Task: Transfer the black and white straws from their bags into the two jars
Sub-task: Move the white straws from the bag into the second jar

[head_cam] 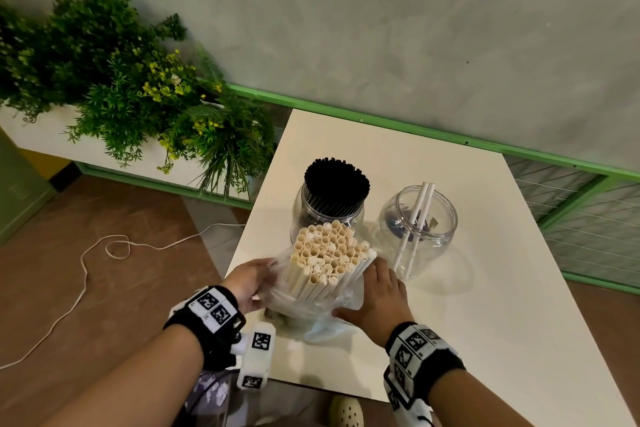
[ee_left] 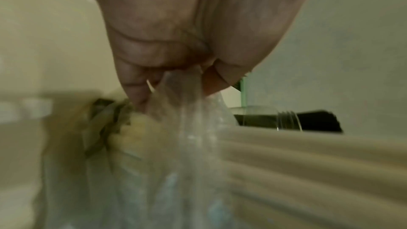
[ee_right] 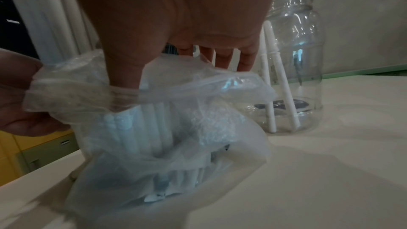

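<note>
Left hand — grip pinched on the clear bag of white straws; right hand pressed flat against it, grip apart — desk beneath.

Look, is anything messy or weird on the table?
Nothing spilled. The right-hand jar holds only two white straws, leaning crooked, with dark bits at its bottom that I can't identify. Some tube ends in the big white straw bundle look squashed.

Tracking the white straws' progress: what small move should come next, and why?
Probably slide the clear plastic bag down off the white straws: the left hand pinches its rim, the right hand rests against it, their lower ends sit inside, and the clear jar holds only two.
</note>
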